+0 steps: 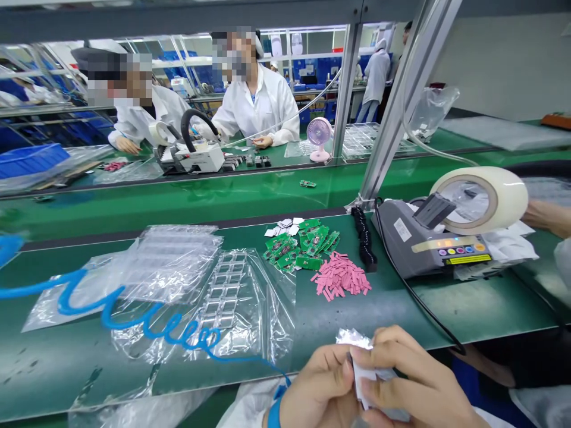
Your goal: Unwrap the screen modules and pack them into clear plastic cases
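My left hand point(319, 386) and my right hand point(413, 380) meet at the table's near edge, fingers pinched together on a small crumpled white piece of tape or film point(366, 365). A blue wrist strap point(275, 410) circles my left wrist, and its coiled blue cord point(147, 324) runs off to the left. Beyond my hands lie a pile of small green circuit boards point(303, 246), a heap of pink strips point(341, 279) and a few white squares point(285, 227).
Clear plastic bags and a clear blister tray point(225, 294) lie at the left. A grey tape dispenser point(435, 246) with a big tape roll point(484, 199) stands at the right, its black cable point(419, 303) crossing the mat. Another person's arm point(546, 215) reaches in. Workers in white coats sit across the bench.
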{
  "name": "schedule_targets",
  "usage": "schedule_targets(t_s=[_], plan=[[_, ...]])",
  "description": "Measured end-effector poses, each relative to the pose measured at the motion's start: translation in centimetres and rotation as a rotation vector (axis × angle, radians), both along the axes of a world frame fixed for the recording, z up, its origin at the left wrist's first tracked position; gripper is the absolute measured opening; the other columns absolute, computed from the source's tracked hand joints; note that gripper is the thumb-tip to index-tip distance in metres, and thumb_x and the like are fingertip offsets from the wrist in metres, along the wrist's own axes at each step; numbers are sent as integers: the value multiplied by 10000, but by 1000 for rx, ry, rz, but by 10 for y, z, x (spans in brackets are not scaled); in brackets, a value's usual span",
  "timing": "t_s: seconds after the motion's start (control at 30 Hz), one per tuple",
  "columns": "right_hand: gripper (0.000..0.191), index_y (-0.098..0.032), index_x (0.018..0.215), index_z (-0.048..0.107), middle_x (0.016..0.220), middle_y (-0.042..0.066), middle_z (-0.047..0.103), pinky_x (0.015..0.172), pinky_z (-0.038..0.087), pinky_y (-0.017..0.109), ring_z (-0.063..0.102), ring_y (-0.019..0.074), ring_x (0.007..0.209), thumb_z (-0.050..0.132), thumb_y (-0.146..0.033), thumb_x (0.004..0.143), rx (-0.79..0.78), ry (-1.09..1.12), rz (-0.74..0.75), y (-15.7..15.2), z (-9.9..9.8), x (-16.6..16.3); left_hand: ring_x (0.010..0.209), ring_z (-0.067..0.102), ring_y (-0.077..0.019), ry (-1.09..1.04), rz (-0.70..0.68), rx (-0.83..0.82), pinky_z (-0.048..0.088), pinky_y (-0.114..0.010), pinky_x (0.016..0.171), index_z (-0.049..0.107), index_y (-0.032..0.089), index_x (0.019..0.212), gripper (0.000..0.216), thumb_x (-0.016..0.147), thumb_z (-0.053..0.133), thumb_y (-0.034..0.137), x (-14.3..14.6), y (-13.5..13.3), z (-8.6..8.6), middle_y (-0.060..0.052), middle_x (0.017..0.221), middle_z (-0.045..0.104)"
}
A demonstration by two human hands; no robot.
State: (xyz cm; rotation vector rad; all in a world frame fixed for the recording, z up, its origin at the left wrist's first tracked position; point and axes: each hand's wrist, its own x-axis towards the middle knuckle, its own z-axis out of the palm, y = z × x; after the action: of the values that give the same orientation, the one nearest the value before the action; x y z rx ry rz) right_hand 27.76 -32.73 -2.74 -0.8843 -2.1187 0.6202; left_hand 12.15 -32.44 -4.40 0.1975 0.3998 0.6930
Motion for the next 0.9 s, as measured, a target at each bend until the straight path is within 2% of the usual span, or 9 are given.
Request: schedule_targets(t_s=[0.07,0.2,0.33,0.43,0.5,0.6,0.73,0.8,0.9], plan=[[208,-262,914,652,889,52,698,629,558,323,619,193,758,682,-144,745,30,0,13,2,2,0,564,457,-66,20,22,5,337,-177,547,672,65,764,272,688,724,321,1,0,1,-11,628,509],[389,-308,1137,594,900,22,729,632,560,341,638,183,698,641,-139,790,50,27,19,2,4,-2,559,460,-55,63,70,-4,342,-159,550,681,55,751,284,661,750,315,4,-1,-2,-8,617,504],[502,-376,1234,530,965,5,729,631,542,370,631,179,647,666,-195,786,97,8,27,2,-7,4,569,475,-58,61,89,-11,358,-167,578,693,77,773,250,640,770,274,4,-2,-5,-6,627,531],[541,-395,1274,490,1025,20,715,699,521,405,609,175,633,675,-275,781,144,46,44,0,-16,11,596,500,-67,46,85,0,373,-173,599,698,83,789,263,637,773,284,2,1,-4,-16,656,553],[459,-388,1268,501,1112,42,681,784,498,431,625,206,780,611,-370,823,54,133,-19,0,-19,14,591,513,-75,3,47,17,403,-200,639,697,58,834,339,628,778,315,2,5,-3,-23,641,561],[407,-372,1249,527,1217,63,606,857,466,423,553,247,1059,490,-495,863,-188,312,-66,2,-23,15,563,541,-87,-85,-55,36,434,-241,671,674,39,955,454,642,763,356,7,9,-4,-43,630,606],[384,-354,1114,634,925,39,645,765,460,341,552,194,896,543,-562,804,-429,489,147,12,-35,17,571,568,-81,-120,-236,98,420,-201,602,669,109,895,353,679,730,382,15,15,-14,-34,685,639],[412,-316,995,688,803,22,606,712,437,310,528,172,801,593,-616,730,-507,557,123,15,-38,22,584,575,-88,-28,-285,190,405,-191,580,652,134,921,389,671,723,424,14,20,-20,-35,726,647],[467,-238,886,697,778,18,566,707,414,302,517,164,773,628,-646,671,-563,481,-30,14,-37,33,735,592,-128,387,-122,471,416,-206,684,658,201,908,255,709,703,353,7,29,-26,-36,838,669]])
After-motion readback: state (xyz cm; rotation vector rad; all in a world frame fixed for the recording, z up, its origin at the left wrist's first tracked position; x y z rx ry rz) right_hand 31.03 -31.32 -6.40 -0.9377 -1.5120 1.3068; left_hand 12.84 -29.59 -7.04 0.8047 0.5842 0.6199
